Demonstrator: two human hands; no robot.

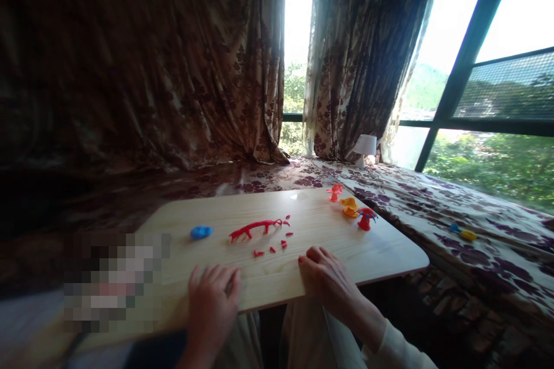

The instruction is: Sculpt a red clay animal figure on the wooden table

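Observation:
My right hand rests at the table's near edge, fingers curled in a pinch. At its fingertips shows a small red piece, like the modelling clay nearby. My left hand lies on the near part of the table, fingers loosely bent and apart, holding nothing visible. Beyond the hands lies a long red clay figure with short legs and a looped end. Several small red clay bits are scattered between it and my right hand. A blue oval lump sits to the left.
Along the table's right side stand a pink figure, a yellow one and a red one with blue spikes. A blue-and-yellow item lies on floral fabric. Farther back is a lamp. Blurred blocks cover the left.

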